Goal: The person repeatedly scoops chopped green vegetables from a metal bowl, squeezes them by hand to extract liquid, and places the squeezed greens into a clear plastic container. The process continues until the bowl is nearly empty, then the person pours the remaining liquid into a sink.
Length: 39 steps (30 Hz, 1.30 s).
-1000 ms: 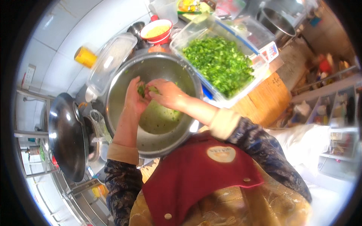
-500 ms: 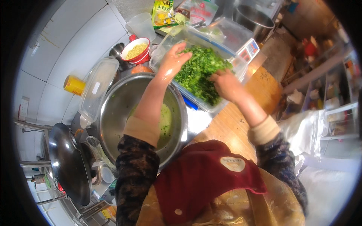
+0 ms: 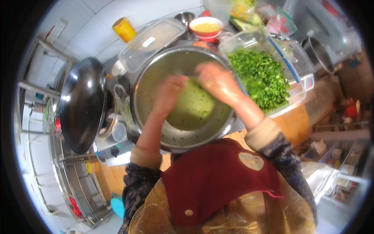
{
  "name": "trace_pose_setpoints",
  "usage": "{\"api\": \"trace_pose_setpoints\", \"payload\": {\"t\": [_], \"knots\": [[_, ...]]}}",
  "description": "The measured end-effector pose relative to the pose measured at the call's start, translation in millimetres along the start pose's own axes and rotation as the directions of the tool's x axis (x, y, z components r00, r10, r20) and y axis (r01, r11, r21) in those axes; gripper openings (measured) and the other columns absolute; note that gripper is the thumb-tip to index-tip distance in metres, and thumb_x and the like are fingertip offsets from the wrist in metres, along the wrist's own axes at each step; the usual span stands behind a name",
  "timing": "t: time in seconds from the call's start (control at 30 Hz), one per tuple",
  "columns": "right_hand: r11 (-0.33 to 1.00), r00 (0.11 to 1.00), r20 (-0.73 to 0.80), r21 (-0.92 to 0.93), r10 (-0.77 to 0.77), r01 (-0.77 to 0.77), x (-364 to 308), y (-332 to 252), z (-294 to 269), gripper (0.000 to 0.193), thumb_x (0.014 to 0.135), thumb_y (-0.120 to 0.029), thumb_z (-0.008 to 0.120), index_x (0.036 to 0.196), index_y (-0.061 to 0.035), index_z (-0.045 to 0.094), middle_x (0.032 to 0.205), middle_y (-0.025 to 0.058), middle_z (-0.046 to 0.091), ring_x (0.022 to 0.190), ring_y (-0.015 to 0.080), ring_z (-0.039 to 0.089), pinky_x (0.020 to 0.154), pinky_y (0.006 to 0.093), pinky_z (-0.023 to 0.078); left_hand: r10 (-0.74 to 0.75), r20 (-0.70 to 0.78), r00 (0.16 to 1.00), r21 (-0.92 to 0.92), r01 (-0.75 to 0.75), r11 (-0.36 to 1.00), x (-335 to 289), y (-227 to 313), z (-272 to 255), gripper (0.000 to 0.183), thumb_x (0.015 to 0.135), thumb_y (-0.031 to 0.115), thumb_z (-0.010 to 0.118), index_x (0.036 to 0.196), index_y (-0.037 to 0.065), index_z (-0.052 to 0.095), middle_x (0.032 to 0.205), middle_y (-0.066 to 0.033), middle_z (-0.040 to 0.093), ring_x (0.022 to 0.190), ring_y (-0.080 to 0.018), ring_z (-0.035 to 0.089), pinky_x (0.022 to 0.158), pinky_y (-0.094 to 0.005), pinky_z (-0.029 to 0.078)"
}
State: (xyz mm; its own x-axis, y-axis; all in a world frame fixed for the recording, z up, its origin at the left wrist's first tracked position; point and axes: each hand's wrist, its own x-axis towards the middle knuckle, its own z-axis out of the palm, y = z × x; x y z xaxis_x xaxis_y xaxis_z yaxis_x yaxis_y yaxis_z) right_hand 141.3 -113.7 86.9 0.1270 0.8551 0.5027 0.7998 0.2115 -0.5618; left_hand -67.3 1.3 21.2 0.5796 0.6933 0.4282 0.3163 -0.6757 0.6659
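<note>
Both my hands are over a wide steel mixing bowl (image 3: pixel 142 97). A pale green mass (image 3: pixel 196 103) flecked with dark green bits lies in it; I cannot tell whether it is liquid or solid. My left hand (image 3: pixel 171 91) is blurred above the left side of this mass. Across from it, my right hand (image 3: pixel 218 80) bends inward, its fingers smeared by motion. Whether either hand holds anything does not show. To the right of the bowl stands a clear plastic tub (image 3: pixel 249 37) filled with chopped green leaves (image 3: pixel 261 78).
Behind the bowl are a clear lid (image 3: pixel 156 37), a yellow can (image 3: pixel 124 30) and a red-rimmed bowl (image 3: pixel 205 33) of yellowish bits. A black wok (image 3: pixel 83 105) stands on edge at left. A steel pot (image 3: pixel 317 54) and scale (image 3: pixel 307 82) are beyond the tub.
Both hands have moved from the tub of chopped leaves to over the steel bowl. The view has swung, so everything appears farther right.
</note>
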Motion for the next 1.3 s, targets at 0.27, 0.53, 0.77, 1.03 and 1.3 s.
{"api": "trace_pose_setpoints", "payload": {"t": [0.27, 0.53, 0.77, 1.03, 1.3], "knots": [[0.720, 0.775, 0.282, 0.288, 0.566, -0.631, -90, 13, -68, 0.021, 0.091, -0.020, 0.057, 0.085, -0.0001, 0.060, 0.071, 0.0039, 0.059, 0.059, 0.0080, 0.056, 0.051, 0.0219, 0.046, -0.367, -0.316, 0.875, 0.376, 0.471, 0.798, -64, 36, -130, 0.028, 0.085, 0.014, 0.064, 0.108, -0.001, 0.062, 0.089, -0.0075, 0.064, 0.080, -0.0115, 0.058, 0.065, -0.0242, 0.046], [0.014, 0.593, 0.399, 0.822, 0.700, -0.569, -129, 16, 6, 0.034, 0.088, -0.015, 0.060, 0.115, -0.0005, 0.045, 0.102, 0.0113, 0.059, 0.084, 0.0162, 0.060, 0.069, 0.0299, 0.053, -0.849, -0.087, 0.521, -0.400, 0.763, 0.508, -143, -12, -85, 0.019, 0.080, 0.012, 0.067, 0.084, -0.001, 0.055, 0.073, -0.0027, 0.058, 0.062, -0.0096, 0.051, 0.056, -0.0233, 0.041], [0.226, 0.761, 0.208, 0.878, 0.615, -0.422, -91, -24, 2, 0.026, 0.086, -0.009, 0.061, 0.108, -0.0062, 0.048, 0.088, 0.0003, 0.057, 0.057, 0.0032, 0.046, 0.043, 0.0164, 0.035, -0.908, -0.079, 0.412, -0.643, 0.675, 0.362, -129, -13, -84, 0.028, 0.081, 0.006, 0.057, 0.105, -0.007, 0.050, 0.091, -0.0150, 0.061, 0.076, -0.0215, 0.061, 0.066, -0.0307, 0.051], [0.386, 0.835, 0.018, 0.881, 0.550, -0.273, -97, -67, -55, 0.026, 0.080, -0.002, 0.062, 0.105, -0.0056, 0.056, 0.092, 0.0022, 0.061, 0.082, 0.0105, 0.054, 0.081, 0.0260, 0.043, -0.830, -0.050, 0.555, -0.784, 0.494, 0.377, -161, 42, -87, 0.030, 0.080, 0.006, 0.060, 0.107, -0.006, 0.053, 0.094, -0.0130, 0.062, 0.080, -0.0182, 0.061, 0.070, -0.0281, 0.050], [0.471, 0.933, 0.063, 0.850, 0.354, -0.236, -149, -162, -91, 0.045, 0.083, -0.003, 0.056, 0.126, -0.0015, 0.044, 0.102, 0.0049, 0.058, 0.087, 0.0107, 0.053, 0.083, 0.0236, 0.041, -0.855, -0.152, 0.495, -0.906, 0.277, 0.321, -289, 130, -128, 0.039, 0.079, 0.007, 0.059, 0.113, -0.007, 0.049, 0.095, -0.0136, 0.061, 0.079, -0.0192, 0.061, 0.072, -0.0296, 0.051]]}}
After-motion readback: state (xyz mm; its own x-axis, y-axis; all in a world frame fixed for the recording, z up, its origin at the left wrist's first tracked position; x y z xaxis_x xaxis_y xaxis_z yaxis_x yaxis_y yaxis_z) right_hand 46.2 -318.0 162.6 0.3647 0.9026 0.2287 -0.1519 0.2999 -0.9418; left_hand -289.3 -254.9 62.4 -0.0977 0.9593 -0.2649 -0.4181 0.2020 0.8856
